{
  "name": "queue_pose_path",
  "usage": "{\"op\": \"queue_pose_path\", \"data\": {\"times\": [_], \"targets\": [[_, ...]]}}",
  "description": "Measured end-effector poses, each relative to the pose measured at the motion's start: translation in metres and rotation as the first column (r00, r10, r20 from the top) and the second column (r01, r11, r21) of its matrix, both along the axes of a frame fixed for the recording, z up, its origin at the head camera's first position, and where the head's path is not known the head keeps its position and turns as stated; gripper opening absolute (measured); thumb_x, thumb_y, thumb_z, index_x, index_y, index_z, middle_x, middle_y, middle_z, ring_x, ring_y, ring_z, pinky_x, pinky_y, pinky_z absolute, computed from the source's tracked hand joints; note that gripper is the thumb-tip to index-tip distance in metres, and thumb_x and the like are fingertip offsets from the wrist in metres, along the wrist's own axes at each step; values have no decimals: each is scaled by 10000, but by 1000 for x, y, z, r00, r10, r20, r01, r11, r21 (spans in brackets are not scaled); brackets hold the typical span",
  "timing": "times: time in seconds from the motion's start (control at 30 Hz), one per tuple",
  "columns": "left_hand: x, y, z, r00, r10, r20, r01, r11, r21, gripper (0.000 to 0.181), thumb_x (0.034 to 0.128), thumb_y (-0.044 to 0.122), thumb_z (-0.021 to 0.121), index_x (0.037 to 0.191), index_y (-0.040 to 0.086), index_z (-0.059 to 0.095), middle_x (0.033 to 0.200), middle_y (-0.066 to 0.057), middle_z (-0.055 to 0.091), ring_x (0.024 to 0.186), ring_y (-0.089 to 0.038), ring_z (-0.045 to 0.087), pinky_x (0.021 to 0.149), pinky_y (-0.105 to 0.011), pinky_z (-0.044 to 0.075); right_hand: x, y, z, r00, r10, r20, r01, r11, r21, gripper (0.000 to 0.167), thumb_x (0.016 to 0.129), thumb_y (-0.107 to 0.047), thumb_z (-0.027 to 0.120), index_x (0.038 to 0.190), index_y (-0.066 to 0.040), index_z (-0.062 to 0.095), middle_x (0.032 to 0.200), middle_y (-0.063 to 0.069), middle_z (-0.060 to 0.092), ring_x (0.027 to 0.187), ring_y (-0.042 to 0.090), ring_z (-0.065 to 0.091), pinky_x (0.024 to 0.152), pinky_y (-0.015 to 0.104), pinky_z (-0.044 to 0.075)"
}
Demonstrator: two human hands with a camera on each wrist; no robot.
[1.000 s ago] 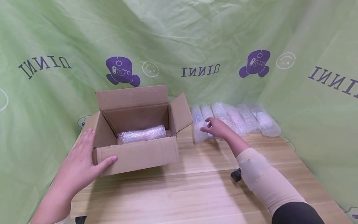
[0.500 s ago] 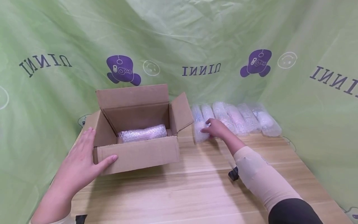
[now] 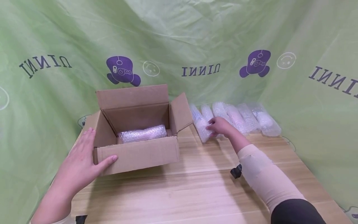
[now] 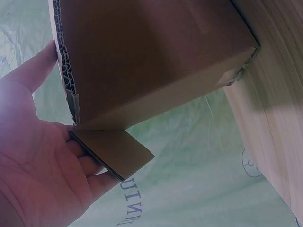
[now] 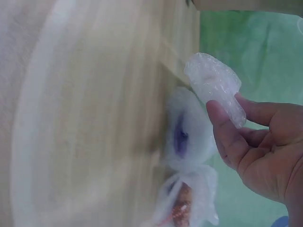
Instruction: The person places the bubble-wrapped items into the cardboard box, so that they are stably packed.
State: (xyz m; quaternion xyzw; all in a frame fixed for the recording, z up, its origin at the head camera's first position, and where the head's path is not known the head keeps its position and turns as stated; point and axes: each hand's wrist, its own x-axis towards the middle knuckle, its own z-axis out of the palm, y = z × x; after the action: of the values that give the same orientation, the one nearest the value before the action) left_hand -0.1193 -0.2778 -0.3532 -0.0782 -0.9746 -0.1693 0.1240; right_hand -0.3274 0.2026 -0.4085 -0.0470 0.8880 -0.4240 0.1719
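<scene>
My right hand point(image 3: 222, 127) pinches the near end of the leftmost bubble-wrapped packet point(image 3: 202, 126) in the row. In the right wrist view, thumb and fingers of that hand point(image 5: 265, 146) hold the end of the packet point(image 5: 213, 80), beside another wrapped piece point(image 5: 189, 127). My left hand point(image 3: 81, 158) rests with extended fingers on the left side of the cardboard box point(image 3: 137, 155), its thumb over the near flap. The left wrist view shows the hand point(image 4: 47, 161) against the box's edge and a side flap point(image 4: 116, 149). One wrapped packet point(image 3: 144, 133) lies inside the box.
Several bubble-wrapped packets point(image 3: 265, 119) lie side by side at the back right of the wooden table point(image 3: 173, 193). A green printed cloth point(image 3: 167, 37) hangs behind. The box's back flap point(image 3: 132, 96) and right flap point(image 3: 181, 112) stand outward.
My right hand has taken hold of the leftmost packet and shifted its near end to the right, so the packet now lies slanted. The left hand and box have not visibly moved.
</scene>
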Motion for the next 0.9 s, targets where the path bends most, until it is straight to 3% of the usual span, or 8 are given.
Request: {"op": "queue_pose_path", "data": {"times": [0.13, 0.4, 0.67, 0.9], "targets": [[1, 0, 0, 1000, 0, 1, 0, 1000, 2, 1122, 857, 621, 642, 1576, 45, 3, 1650, -160, 11, 1524, -348, -9, 1246, -464, -18, -1, 6, 9, 1000, 14, -8, -14, 1000, -27, 494, 952, -74, 613, 1346, 166, 437, 1306, 334, 509, 766, 243, 716, 772, 358, 613], [0, -1, -1, 1000, -1, -7, 1, 1000, -1, 1128, 854, 621, 645, 1574, 34, 5, 1646, -180, 25, 1523, -355, -1, 1248, -447, -24, -1, 19, 33, 995, 51, -91, -47, 998, 42, 397, 959, -75, 597, 1283, 142, 518, 1217, 278, 569, 1017, 328, 627, 806, 370, 604], [1, 0, -1, 1000, 0, -4, 0, 1000, 1, 1124, 855, 621, 645, 1575, 40, 6, 1648, -171, 23, 1522, -358, 3, 1247, -463, -13, -1, 32, 57, 989, 74, -129, -65, 996, 68, 368, 968, -91, 589, 1252, 136, 529, 1184, 268, 581, 912, 267, 628, 814, 393, 595], [0, -1, -1, 1000, -3, -1, 3, 1000, -1, 1128, 854, 627, 642, 1575, 43, 0, 1648, -167, 16, 1522, -358, -4, 1246, -474, -8, -1, 37, 82, 981, 109, -160, -97, 992, 82, 368, 974, -103, 584, 1263, 119, 533, 1191, 261, 590, 988, 296, 619, 849, 417, 584]]}}
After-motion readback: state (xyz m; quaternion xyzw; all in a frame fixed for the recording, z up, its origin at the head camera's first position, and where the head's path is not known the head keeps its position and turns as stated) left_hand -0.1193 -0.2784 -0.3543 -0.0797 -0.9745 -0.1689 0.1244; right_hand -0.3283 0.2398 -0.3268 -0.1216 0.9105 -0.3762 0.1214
